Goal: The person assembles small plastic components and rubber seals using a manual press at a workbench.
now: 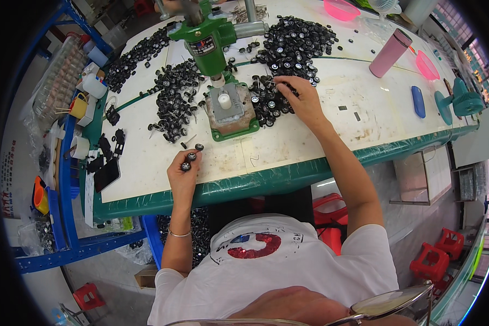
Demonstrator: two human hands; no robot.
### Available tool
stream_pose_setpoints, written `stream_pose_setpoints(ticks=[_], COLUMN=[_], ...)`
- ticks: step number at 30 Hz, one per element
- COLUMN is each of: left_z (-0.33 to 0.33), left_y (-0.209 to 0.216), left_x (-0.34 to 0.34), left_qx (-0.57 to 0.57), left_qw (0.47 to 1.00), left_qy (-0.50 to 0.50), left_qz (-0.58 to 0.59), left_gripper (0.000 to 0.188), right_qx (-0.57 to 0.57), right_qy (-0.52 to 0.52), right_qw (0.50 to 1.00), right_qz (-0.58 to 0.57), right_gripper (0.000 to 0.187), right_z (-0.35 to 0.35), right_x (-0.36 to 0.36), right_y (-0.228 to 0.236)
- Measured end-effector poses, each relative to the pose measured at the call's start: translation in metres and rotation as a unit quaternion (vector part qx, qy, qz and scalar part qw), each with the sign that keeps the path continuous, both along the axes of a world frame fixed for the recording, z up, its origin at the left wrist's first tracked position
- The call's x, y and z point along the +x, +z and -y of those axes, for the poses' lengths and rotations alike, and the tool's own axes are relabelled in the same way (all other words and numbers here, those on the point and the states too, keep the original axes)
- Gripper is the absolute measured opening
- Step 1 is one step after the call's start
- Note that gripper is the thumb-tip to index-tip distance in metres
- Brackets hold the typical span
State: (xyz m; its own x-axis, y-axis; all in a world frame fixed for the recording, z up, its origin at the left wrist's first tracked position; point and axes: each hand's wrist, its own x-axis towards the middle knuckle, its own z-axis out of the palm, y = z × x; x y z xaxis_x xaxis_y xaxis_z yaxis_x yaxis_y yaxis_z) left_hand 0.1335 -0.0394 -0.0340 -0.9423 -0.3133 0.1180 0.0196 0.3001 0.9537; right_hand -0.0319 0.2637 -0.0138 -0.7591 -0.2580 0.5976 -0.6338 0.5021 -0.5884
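We see left hand [183, 169], fingers pinched shut on two wheels [188, 161], above counter [288, 146]; right hand [301, 98], fingers curled, picking in wheel pile [274, 103] beside press [223, 81]

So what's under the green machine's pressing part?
Under the green press sits a grey block with a small white peg standing on it, on a green-rimmed base. No wheel is on the peg. What lies beneath the block is covered.
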Motion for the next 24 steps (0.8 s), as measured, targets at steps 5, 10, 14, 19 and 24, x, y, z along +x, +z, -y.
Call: stream_pose_setpoints(ticks=[5,10,14,19,24], left_z=[-0.005,-0.01,-0.009,0.002,0.0], left_y=[0.004,0.015,0.017,0.004,0.006], left_x=[-0.002,-0.008,-0.012,-0.006,-0.003], left_qx=[0.06,0.182,0.197,0.154,0.191], left_qw=[0.998,0.982,0.98,0.988,0.981], left_qy=[0.003,-0.018,-0.002,0.011,0.015], left_qz=[-0.004,0.036,0.003,0.007,-0.013], left_gripper=[0.013,0.012,0.011,0.012,0.013], right_qx=[-0.049,-0.009,0.013,0.003,0.023], right_qy=[-0.034,-0.041,-0.03,0.026,0.149], right_qw=[0.998,0.999,0.999,0.996,0.985], right_qz=[0.03,-0.004,-0.042,-0.086,-0.085], right_gripper=[0.021,0.021,0.019,0.018,0.019], right_z=[0.014,0.015,0.02,0.058,0.117], right_x=[0.004,0.01,0.021,0.039,0.042], right_y=[-0.022,-0.021,-0.008,0.017,0.031])
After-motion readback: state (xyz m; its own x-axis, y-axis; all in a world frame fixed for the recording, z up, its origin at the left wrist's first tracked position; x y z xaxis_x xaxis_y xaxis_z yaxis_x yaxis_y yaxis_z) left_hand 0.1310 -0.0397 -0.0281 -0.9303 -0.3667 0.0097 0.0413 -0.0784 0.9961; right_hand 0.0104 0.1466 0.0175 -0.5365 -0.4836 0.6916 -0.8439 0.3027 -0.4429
